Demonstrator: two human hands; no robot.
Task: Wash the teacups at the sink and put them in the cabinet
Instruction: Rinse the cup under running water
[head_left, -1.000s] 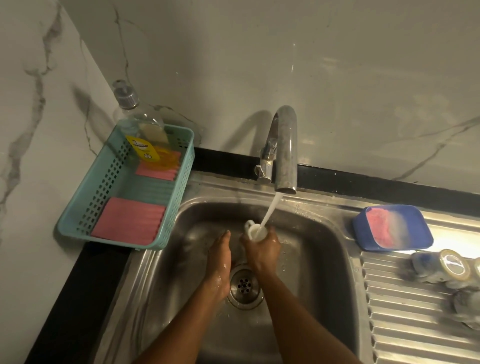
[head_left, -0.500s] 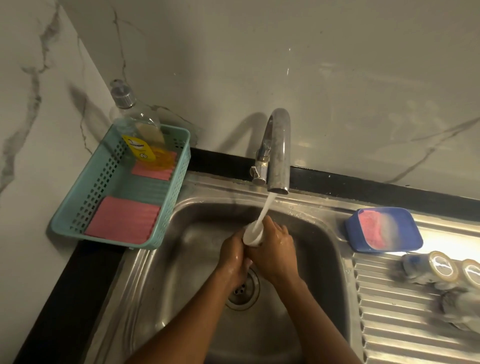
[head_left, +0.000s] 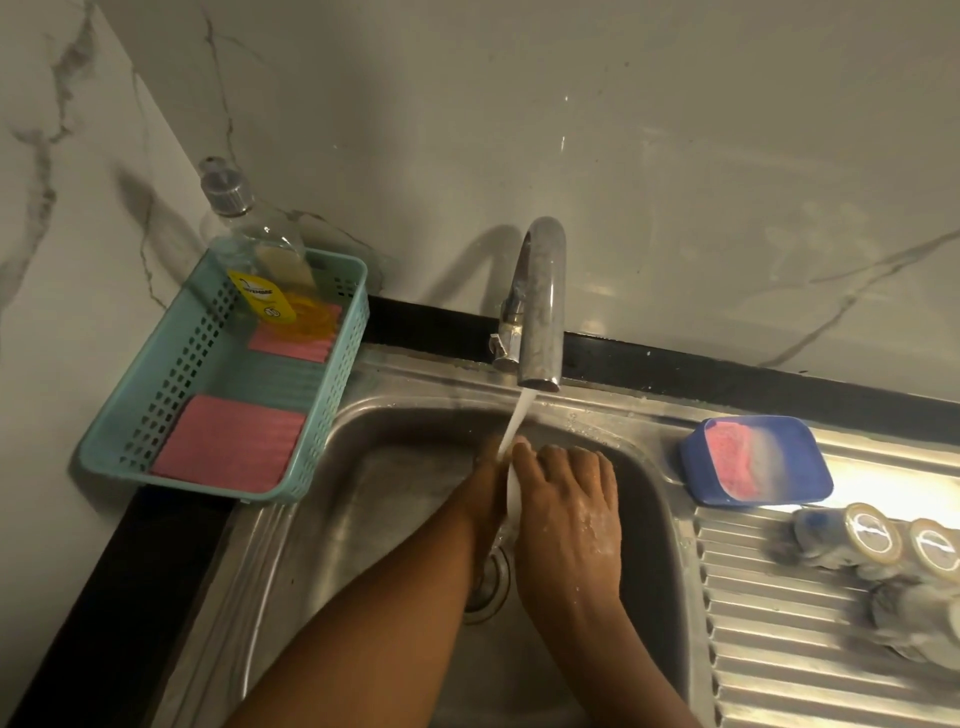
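The right hand (head_left: 571, 509) has closed further over the teacup (head_left: 513, 493), leaving only a white sliver showing between both hands above the drain of the sink (head_left: 363, 493); its grip is curled round it. The left hand (head_left: 485, 483) lies against the other side, its grip hidden, so I cannot tell. Beyond, the tap (head_left: 540, 301) pours water onto them.

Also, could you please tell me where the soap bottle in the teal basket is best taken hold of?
Probably round its clear shoulder, just under the grey cap, coming from above and the sink side. The soap bottle stands in the far corner of the teal basket, whose walls ring its base, with marble wall close behind.
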